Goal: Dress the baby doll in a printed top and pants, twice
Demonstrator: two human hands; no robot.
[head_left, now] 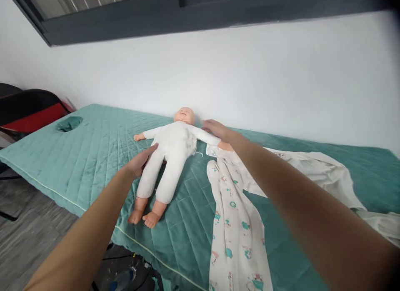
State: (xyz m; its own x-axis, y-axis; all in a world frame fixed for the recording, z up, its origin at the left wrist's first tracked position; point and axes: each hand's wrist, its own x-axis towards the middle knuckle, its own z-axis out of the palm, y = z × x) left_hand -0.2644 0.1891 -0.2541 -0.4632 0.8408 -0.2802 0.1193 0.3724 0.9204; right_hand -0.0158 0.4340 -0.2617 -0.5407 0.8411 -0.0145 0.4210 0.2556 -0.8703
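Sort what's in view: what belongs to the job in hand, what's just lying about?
In the job:
White cloth-bodied doll, left hand at its hip, right hand by its arm
White cloth with green prints, beside it (probably)
Green quilted cover beneath both

Lying about, probably:
Black-and-red chair, far left
Clear item underneath, unidentifiable

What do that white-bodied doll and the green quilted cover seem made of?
White-bodied doll: matte cloth, likely stuffed, frayed at one side; its smooth, moulded feet suggest vinyl. Green quilted cover: padded fabric with stitched lines and slight sheen, perhaps polyester.
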